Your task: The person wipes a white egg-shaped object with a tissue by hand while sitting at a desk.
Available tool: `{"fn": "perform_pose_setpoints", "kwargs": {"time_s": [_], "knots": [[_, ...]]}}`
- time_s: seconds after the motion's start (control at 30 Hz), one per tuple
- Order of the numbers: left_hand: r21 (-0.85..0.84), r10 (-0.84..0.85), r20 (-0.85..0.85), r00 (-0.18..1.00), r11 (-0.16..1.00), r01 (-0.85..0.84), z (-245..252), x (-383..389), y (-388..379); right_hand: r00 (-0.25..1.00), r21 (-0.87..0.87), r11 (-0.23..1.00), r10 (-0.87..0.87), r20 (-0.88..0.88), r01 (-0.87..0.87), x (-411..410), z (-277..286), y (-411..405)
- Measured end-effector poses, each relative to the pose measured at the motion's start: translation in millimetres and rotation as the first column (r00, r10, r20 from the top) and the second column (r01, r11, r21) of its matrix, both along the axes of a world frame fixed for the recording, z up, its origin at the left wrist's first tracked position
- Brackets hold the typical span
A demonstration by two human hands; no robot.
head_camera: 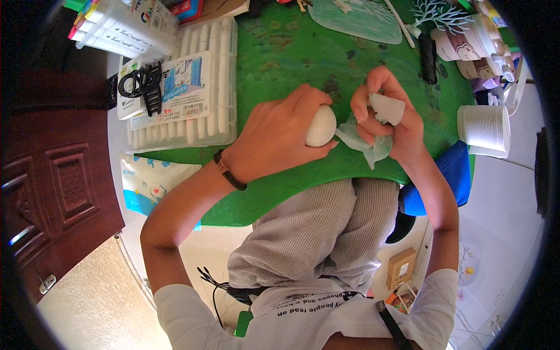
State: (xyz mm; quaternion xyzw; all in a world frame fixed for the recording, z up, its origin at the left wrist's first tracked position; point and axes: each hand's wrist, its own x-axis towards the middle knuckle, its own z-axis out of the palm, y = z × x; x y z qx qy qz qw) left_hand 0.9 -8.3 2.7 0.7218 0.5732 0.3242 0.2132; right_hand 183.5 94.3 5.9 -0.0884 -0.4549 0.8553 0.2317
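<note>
My left hand (280, 127) is closed around a smooth white rounded object (322, 126), held just above the green tabletop. Opposite it, my right hand (387, 111) pinches a small white piece (386, 109) with a ragged edge; its material cannot be told. A thin, pale green, crumpled sheet (372, 148) hangs below the fingers of that hand. The two hands are apart, with the end of the sheet close to the rounded object.
Left of my hands lie a clear case of markers (227, 83), a black claw clip (151, 89) and a soft packet (151, 181). A paper roll (483, 130), a blue cloth (455, 175) and a black stick-like object (428, 59) are at right. A pale translucent sheet (356, 22) lies at the back.
</note>
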Motion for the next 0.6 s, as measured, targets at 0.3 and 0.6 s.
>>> {"fn": "perform_pose_setpoints", "kwargs": {"time_s": [0.3,0.6], "knots": [[0.035,0.002,-0.005,1.000,0.999,-0.002,-0.7,-0.3,-0.3,0.992,-0.192,0.979,0.050,-0.113,-0.071,-0.1,0.4,-0.8],[0.030,-0.004,-0.020,1.000,1.000,0.004,-2.1,-0.5,-0.4,0.999,-0.119,0.992,-0.039,0.030,0.043,0.5,2.9,-2.9]]}}
